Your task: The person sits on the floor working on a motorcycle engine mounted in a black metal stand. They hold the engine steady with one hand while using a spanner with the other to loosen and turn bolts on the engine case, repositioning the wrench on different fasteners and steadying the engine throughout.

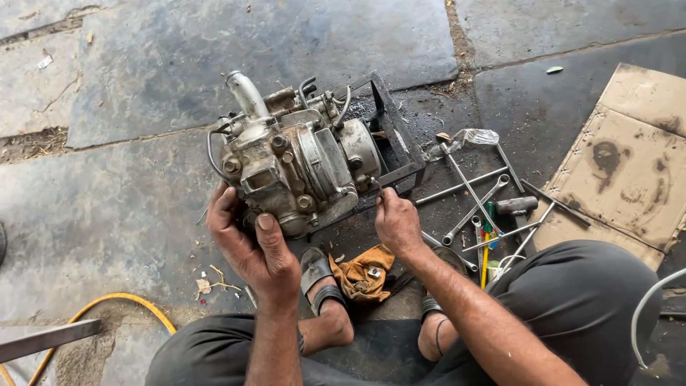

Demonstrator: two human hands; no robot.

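Note:
A dirty grey motorcycle engine [300, 161] lies on a black metal stand [396, 136] on the stone floor in front of me. My left hand [250, 246] grips the engine's near left side, thumb laid up against the casing. My right hand [396, 221] is at the engine's lower right edge beside the stand, fingers pinched on a thin tool or small part too small to make out.
Several long spanners and T-handle wrenches [471, 196] lie to the right with a hammer [516, 206] and a screwdriver [487, 239]. An orange rag [363, 271] sits between my feet. Stained cardboard [629, 164] lies far right. A yellow hose [114, 304] curves at lower left.

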